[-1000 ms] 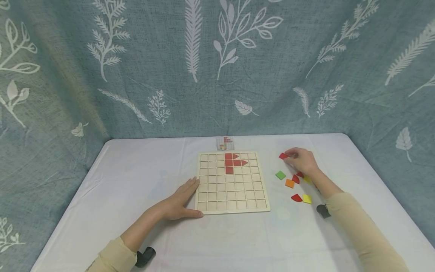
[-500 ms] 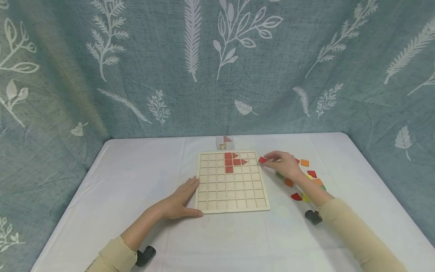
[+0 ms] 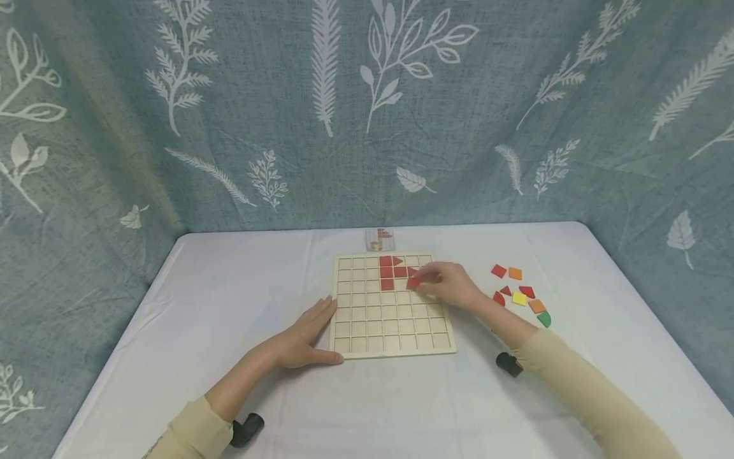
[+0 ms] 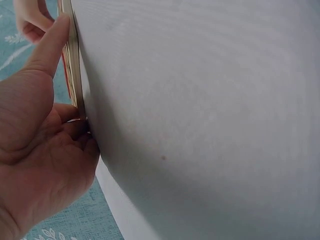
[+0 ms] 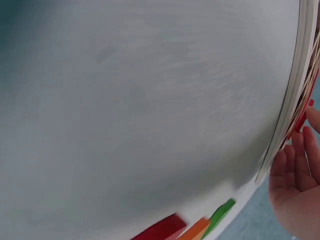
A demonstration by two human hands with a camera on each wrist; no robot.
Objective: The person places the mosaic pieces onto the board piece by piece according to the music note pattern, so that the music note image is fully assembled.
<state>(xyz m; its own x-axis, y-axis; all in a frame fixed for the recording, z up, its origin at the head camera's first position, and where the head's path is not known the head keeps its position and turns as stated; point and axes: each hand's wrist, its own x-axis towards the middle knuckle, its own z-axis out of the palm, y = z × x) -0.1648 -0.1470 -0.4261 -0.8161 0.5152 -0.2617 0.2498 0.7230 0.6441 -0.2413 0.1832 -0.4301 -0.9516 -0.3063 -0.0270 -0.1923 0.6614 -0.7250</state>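
A pale wooden grid board (image 3: pixel 381 326) lies on the white table. Several red pieces (image 3: pixel 387 272), squares and pointed ones, sit in its upper middle cells. My left hand (image 3: pixel 299 342) rests at the board's lower left corner, fingers along the left side and thumb at the front edge; the left wrist view shows the thumb (image 4: pixel 47 50) extended against the rim. Between thumb and fingers my right hand (image 3: pixel 453 285) pinches a red square tile (image 3: pixel 413 282) over the upper right cells, just right of the set red pieces. Whether the tile touches the board I cannot tell.
Loose pieces lie right of the board: a red square (image 3: pixel 499 271), an orange square (image 3: pixel 515 273), a yellow square (image 3: pixel 518 298), a green rounded piece (image 3: pixel 544 319) and others. A small pattern card (image 3: pixel 380 240) lies behind the board. My right forearm hides part of the table.
My right hand has carried the red square tile leftward from the loose pieces, past the board's right edge and over its cells. My left hand has stayed at the corner.
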